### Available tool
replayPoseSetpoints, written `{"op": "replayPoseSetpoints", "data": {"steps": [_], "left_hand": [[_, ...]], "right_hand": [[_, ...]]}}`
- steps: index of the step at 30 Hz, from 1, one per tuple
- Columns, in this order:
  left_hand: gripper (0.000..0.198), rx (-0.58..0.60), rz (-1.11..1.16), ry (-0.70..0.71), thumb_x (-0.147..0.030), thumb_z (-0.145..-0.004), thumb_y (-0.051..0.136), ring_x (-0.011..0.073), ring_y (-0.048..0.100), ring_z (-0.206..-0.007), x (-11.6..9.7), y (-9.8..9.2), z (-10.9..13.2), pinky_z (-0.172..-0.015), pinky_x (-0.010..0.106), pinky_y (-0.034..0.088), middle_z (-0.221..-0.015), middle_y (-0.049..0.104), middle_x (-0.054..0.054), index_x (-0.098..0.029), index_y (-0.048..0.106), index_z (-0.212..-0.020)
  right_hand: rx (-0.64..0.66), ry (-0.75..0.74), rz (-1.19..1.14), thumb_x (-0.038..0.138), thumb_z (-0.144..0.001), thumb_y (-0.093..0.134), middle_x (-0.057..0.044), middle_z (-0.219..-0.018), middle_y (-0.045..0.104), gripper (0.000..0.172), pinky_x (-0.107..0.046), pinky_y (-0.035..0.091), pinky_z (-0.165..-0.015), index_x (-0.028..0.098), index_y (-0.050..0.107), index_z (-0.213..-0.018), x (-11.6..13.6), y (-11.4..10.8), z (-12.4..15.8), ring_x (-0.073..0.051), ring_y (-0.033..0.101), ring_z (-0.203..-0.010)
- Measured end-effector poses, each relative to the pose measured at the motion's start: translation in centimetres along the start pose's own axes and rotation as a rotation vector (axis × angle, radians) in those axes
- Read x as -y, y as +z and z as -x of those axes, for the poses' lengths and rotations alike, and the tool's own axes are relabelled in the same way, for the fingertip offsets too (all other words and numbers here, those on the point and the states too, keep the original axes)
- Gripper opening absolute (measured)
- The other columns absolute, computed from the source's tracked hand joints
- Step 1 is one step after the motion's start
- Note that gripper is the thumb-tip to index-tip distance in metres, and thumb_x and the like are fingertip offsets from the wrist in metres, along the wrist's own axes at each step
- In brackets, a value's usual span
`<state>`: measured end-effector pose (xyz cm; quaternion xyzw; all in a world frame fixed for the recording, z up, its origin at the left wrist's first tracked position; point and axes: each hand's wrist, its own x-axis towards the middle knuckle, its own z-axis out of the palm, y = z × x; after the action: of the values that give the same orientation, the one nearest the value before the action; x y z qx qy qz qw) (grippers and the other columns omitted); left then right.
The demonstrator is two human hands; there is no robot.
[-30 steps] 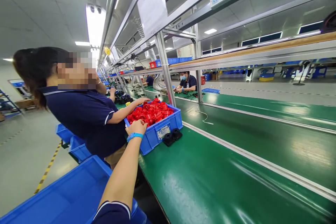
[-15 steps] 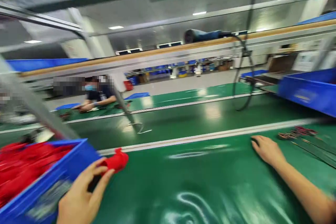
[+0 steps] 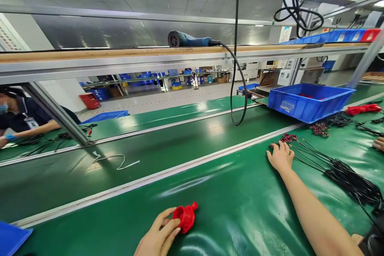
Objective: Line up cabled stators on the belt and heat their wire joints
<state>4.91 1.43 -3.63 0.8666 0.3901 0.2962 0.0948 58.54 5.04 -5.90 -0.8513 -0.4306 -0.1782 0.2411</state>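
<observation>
My left hand (image 3: 165,230) pinches a red cup-shaped part (image 3: 185,219) with a small knob, its hollow side facing the fingers, above the green work surface (image 3: 228,192). Farther right, my right hand (image 3: 281,156) reaches over the surface with its fingers apart, at the edge of a cluster of small red-and-black cable ends (image 3: 288,138). Whether the fingertips touch a cable end is hard to tell. Thin black cables run from the cluster to a coiled black bundle (image 3: 354,180) at the right.
A blue bin (image 3: 310,102) stands at the back right, beside red parts (image 3: 363,109). A blue power tool (image 3: 192,41) lies on the overhead shelf (image 3: 120,58), its black cable hanging down. Another person's arm (image 3: 39,130) is at the left; another hand (image 3: 379,144) shows at the right edge.
The view has swung right, so the bin of red parts has left the frame. My left hand still holds the red part, now lower and farther right; my right hand is by the cable ends.
</observation>
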Motion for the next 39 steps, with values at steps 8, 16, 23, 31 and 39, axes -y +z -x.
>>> {"op": "replayPoseSetpoints", "data": {"steps": [8,16,23,31,39], "left_hand": [[0.034,-0.013,0.053,-0.173,-0.054,-0.091,0.057,0.015,0.065,-0.066,-3.9,-0.4,-0.9,-0.06,0.024,0.054,-0.078,0.067,-0.001,-0.024,0.062,-0.076],[0.015,-0.07,0.056,-0.257,-0.035,-0.083,0.061,0.0143,0.06,-0.065,-4.8,-1.7,-0.7,-0.061,0.026,0.05,-0.078,0.063,-0.001,-0.022,0.055,-0.083],[0.042,-0.009,0.151,-0.281,-0.022,-0.072,0.069,0.0208,0.067,-0.094,-5.3,-1.0,-0.7,-0.083,0.034,0.057,-0.104,0.068,0.003,-0.024,0.055,-0.111],[0.037,-0.02,0.25,-0.24,-0.022,-0.081,0.067,0.0211,0.064,-0.107,-5.5,0.5,-1.0,-0.095,0.036,0.054,-0.115,0.066,0.005,-0.025,0.062,-0.118],[0.054,-0.03,0.417,-0.399,-0.025,-0.077,0.076,0.0213,0.064,-0.107,-5.3,1.2,-1.1,-0.098,0.04,0.053,-0.117,0.065,0.005,-0.025,0.056,-0.127]], "right_hand": [[0.322,-0.321,-0.274,0.037,-0.086,0.048,-0.009,-0.1,0.068,0.022,-0.039,0.049,-0.083,0.021,0.06,-0.096,2.6,-1.1,1.3,-0.026,0.061,-0.092],[0.53,-0.489,-0.529,0.05,-0.084,0.056,-0.004,-0.089,0.066,0.041,-0.034,0.055,-0.075,0.021,0.061,-0.111,8.0,-1.8,4.4,-0.019,0.063,-0.072],[0.563,-0.521,-0.552,0.05,-0.083,0.057,-0.005,-0.084,0.062,0.038,-0.035,0.055,-0.072,0.022,0.066,-0.108,8.5,-2.2,4.5,-0.02,0.062,-0.072],[0.568,-0.571,-0.483,0.048,-0.088,0.051,-0.008,-0.099,0.066,0.037,-0.038,0.053,-0.077,0.024,0.07,-0.108,8.9,-2.9,5.0,-0.024,0.064,-0.081],[0.546,-0.456,-0.483,0.055,-0.08,0.056,-0.01,-0.094,0.07,0.045,-0.041,0.056,-0.067,0.018,0.068,-0.103,8.4,-2.5,4.6,-0.023,0.063,-0.066]]}}
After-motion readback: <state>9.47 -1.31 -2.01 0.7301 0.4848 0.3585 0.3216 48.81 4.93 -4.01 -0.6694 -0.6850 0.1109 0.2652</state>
